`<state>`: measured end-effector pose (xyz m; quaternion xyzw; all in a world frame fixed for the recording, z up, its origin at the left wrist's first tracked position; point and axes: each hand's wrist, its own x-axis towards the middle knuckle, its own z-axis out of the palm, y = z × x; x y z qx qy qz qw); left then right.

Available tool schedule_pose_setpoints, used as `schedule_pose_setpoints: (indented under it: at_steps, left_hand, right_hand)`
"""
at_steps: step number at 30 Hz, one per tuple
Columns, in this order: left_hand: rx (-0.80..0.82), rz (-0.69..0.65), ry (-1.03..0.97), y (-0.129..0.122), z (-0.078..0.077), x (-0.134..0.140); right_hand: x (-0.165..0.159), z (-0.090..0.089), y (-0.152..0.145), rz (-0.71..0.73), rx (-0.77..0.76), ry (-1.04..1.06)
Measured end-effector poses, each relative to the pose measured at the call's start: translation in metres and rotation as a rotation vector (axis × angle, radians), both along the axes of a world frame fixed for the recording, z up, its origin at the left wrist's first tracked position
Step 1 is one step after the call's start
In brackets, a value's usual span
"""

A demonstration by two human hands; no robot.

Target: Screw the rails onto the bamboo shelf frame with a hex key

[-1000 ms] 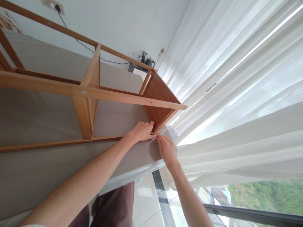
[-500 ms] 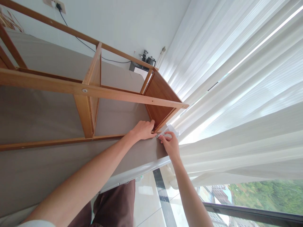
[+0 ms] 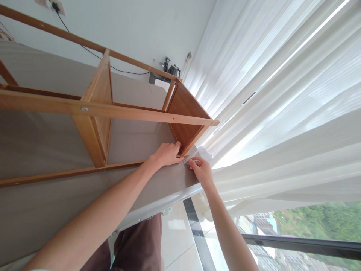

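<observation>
A wooden shelf frame lies on its side on a grey-covered surface. My left hand is closed around the end of its lower rail, close to the end panel. Just right of it, my right hand pinches a thin metal rod, which looks like a hex key. The rod's tip points at the rail end by my left fingertips; whether it sits in a screw is too small to tell. A screw head shows on the upper near rail.
White curtains hang close on the right, above a window. A black kettle stands beyond the frame by the wall. A black cable runs from a wall socket. The grey surface's near edge is by my legs.
The view has shifted slightly, so the frame appears farther left. Both hands stay at the same rail end; the fingers of my right hand have curled in a little around the rod.
</observation>
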<state>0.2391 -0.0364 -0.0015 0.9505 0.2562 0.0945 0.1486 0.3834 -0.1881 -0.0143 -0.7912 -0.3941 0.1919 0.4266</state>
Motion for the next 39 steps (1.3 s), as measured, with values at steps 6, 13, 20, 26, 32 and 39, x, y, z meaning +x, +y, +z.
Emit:
schedule_pose_setpoints:
  at_steps: [6,13,20,26,32,39]
  left_hand:
    - [0.004,-0.004,-0.005,0.000,-0.001,-0.001]
    - [0.017,-0.010,-0.014,0.001,-0.002,0.000]
    - [-0.001,-0.007,-0.012,-0.001,0.001,-0.002]
    - [-0.007,-0.011,-0.020,-0.001,0.002,-0.003]
    - [0.002,-0.004,-0.015,-0.002,0.004,-0.003]
    - [0.006,-0.005,-0.008,-0.001,0.003,-0.002]
  right_hand:
    - [-0.019,0.003,-0.006,-0.007,0.035,-0.150]
    - [-0.023,0.005,-0.004,0.052,0.041,-0.307]
    - [-0.022,0.005,-0.005,0.115,0.017,-0.462]
    - [-0.021,0.005,-0.004,0.130,0.010,-0.511]
    - [-0.020,0.005,-0.001,0.072,0.038,-0.420]
    - [-0.007,0.003,0.004,-0.041,-0.032,-0.047]
